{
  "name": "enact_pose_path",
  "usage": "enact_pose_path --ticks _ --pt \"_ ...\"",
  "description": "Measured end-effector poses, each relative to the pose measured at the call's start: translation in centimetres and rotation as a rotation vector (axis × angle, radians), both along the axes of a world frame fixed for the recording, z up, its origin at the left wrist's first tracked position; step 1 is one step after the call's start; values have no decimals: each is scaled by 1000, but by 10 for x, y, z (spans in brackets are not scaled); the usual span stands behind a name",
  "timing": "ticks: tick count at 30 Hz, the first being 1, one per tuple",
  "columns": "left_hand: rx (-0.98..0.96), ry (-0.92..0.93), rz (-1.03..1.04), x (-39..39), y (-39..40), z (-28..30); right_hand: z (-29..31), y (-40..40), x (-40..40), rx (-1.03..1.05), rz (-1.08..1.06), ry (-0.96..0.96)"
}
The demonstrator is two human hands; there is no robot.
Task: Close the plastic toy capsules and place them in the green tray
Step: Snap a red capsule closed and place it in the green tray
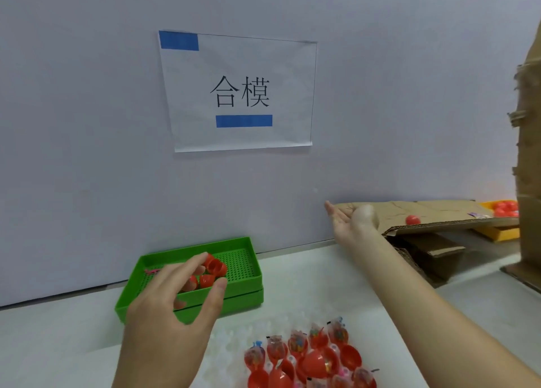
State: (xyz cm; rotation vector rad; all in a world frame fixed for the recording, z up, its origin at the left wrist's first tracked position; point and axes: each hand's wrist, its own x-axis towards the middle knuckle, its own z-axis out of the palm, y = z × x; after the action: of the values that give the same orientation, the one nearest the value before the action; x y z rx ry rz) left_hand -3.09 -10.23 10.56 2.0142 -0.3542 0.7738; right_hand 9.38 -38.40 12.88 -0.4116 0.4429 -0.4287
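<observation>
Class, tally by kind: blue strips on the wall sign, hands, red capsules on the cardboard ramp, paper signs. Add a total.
Blue strips: 2
Hands: 2, left hand and right hand
Red capsule on the cardboard: 1
Paper sign: 1
Total: 6

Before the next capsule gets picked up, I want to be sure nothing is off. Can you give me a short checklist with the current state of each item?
1. Green tray within reach on the table: ok, it sits by the wall, just ahead of the left hand.
2. Left hand free: ok, its fingers are spread above the tray and hold nothing.
3. Right hand free: ok, it is open, palm up, near the cardboard ramp.
4. Red capsules in the tray shut: not ok, at least one looks open.
5. Supply of filled capsule halves at hand: ok, they lie grouped at the near edge.
6. Loose red ball on the ramp stable: cannot tell.
</observation>
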Motion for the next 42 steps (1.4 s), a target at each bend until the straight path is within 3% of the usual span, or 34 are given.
enact_pose_path --ticks 4,8,11,14,27,42 --pt "26 80 15 6 13 0 -11 27 -32 -431 437 -13" --pt "125 251 -37 8 27 -2 -2 49 -69 -1171 785 -60" --pt "228 326 -82 9 29 -7 8 63 -90 -1681 881 -35" --pt "289 360 -124 9 28 -10 8 71 -102 -1904 889 -13" --pt "568 699 -103 2 -9 -44 -14 70 -98 -2121 814 19" --pt "539 772 -19 5 -17 -60 -24 80 -93 -2092 776 -90"
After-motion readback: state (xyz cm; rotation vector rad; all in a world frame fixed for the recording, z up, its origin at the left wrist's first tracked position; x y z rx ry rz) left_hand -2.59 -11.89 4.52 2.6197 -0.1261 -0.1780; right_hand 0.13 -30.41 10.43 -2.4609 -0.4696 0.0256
